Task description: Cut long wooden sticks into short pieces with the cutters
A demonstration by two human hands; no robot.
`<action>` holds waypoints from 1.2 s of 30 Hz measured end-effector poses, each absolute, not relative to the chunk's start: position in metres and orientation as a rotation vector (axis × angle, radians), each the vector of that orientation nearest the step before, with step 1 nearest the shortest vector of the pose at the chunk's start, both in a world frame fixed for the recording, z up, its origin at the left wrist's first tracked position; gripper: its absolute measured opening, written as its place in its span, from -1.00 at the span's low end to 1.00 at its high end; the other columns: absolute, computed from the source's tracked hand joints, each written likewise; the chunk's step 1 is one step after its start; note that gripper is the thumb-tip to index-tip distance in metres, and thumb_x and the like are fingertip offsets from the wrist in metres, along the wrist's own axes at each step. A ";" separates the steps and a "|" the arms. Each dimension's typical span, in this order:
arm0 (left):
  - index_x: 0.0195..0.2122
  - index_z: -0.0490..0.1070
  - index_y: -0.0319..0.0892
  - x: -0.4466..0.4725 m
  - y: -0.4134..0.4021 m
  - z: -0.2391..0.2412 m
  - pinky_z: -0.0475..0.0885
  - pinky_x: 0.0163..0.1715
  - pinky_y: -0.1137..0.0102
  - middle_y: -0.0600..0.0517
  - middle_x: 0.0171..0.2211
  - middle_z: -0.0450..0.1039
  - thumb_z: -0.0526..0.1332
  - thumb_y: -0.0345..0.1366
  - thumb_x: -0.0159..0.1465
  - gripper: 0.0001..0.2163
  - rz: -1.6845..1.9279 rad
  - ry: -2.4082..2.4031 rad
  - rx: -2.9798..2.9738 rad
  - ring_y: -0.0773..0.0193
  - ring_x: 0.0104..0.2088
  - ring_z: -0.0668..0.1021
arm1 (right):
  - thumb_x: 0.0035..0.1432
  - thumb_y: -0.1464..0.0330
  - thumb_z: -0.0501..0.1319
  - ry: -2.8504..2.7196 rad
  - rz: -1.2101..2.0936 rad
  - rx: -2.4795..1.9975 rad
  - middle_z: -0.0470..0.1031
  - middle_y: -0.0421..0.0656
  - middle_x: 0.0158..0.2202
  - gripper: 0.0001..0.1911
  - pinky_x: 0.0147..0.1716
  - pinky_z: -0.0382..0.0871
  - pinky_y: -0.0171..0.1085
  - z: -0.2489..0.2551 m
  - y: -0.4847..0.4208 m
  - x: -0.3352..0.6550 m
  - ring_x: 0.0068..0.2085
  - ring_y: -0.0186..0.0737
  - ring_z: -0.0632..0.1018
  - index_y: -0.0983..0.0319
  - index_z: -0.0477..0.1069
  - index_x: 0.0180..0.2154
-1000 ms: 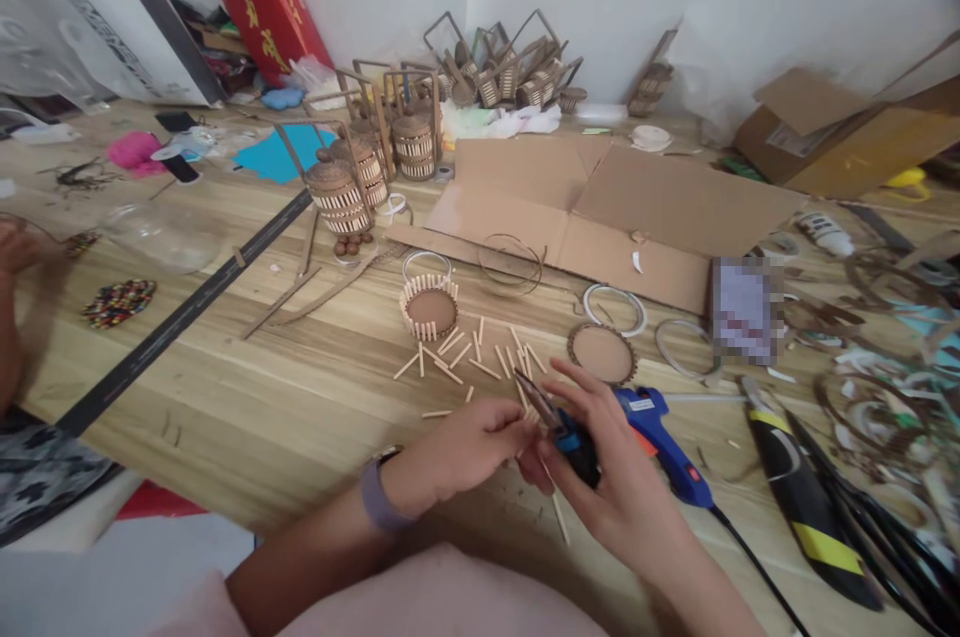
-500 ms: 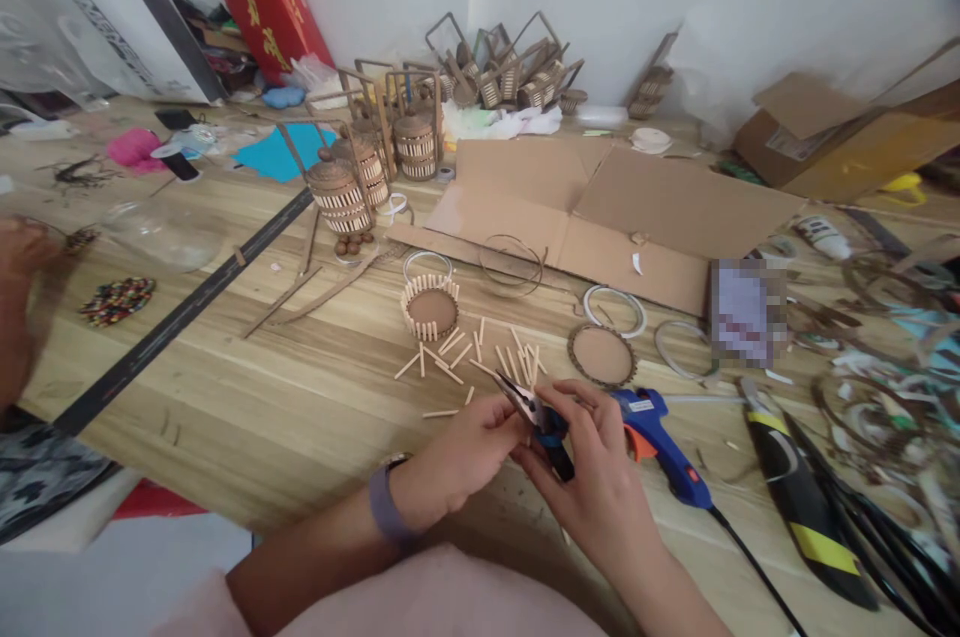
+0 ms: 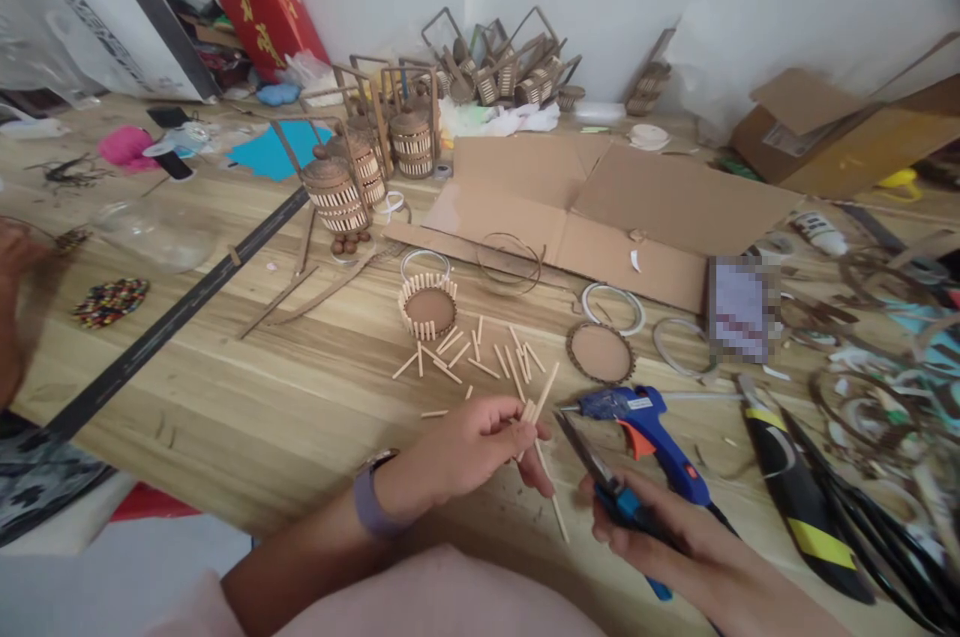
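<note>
"So, what is the left hand holding?"

"Its grip is closed: thumb and fingers pinch thin wooden sticks, to the left of the blue glue gun. They poke up past the fingertips; I can't tell how many. Another stick slants out below, and whether it is held or lies on the worktop is unclear."

"And the right hand?"

"It is wrapped around blue-handled pliers, on the near side of the glue gun, the metal nose pointing up and to the left. I can't make out whether the pliers' jaws meet. Pliers and pinched sticks are apart."

"What lies about them?"

"Loose sticks, scattered left of the glue gun. Farther left and beyond it sits a round cardboard base edged with upright sticks. A dark-rimmed cardboard disc lies just beyond the glue gun."
</note>
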State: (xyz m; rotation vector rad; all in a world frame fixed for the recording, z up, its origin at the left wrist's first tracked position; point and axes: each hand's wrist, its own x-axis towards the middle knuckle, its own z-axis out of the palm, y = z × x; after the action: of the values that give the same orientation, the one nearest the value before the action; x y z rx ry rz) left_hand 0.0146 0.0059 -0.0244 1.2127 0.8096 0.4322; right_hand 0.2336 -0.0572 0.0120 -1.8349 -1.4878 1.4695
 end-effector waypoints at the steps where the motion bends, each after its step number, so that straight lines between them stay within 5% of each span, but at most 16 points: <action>1: -0.21 0.33 -0.22 0.015 0.006 -0.023 0.33 -0.22 0.40 -0.05 -0.43 0.57 0.04 0.01 0.35 -0.65 0.415 0.808 1.224 0.25 -0.31 0.55 | 0.03 0.15 0.24 -1.475 1.511 -1.817 0.58 -0.19 -0.39 -0.80 -0.30 0.50 -0.24 0.013 -0.058 0.234 -0.30 -0.09 0.58 0.09 0.54 -0.36; 16: -0.28 0.42 -0.24 0.021 0.002 -0.027 0.35 -0.25 0.42 0.05 -0.50 0.47 0.11 0.09 0.28 -0.58 0.316 0.650 1.145 0.31 -0.44 0.54 | 0.02 0.16 0.25 -1.431 1.692 -1.750 0.58 -0.17 -0.23 -0.71 -0.10 0.44 -0.20 0.010 -0.041 0.217 -0.10 -0.05 0.54 0.12 0.56 -0.23; 26: -0.30 0.42 -0.23 0.022 0.001 -0.023 0.33 -0.28 0.42 0.04 -0.51 0.47 0.10 0.09 0.28 -0.57 0.281 0.686 1.172 0.28 -0.42 0.54 | 0.02 0.15 0.25 -1.418 1.735 -1.757 0.58 -0.16 -0.22 -0.63 -0.15 0.43 -0.22 0.011 -0.041 0.216 -0.14 -0.07 0.54 0.16 0.54 -0.14; 36: -0.33 0.41 -0.22 0.022 0.001 -0.024 0.29 -0.36 0.46 0.05 -0.53 0.48 0.09 0.08 0.29 -0.59 0.260 0.682 1.184 0.35 -0.52 0.48 | 0.09 0.23 0.21 -1.591 1.734 -1.555 0.51 -0.17 -0.31 -0.81 -0.22 0.41 -0.24 -0.008 -0.042 0.218 -0.23 -0.15 0.50 0.20 0.46 -0.28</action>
State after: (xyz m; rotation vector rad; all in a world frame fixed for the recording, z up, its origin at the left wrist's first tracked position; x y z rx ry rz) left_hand 0.0216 0.0010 -0.0239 1.1838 0.6819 0.2603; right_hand 0.2176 -0.0419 -0.0081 -1.5547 -1.5908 1.7344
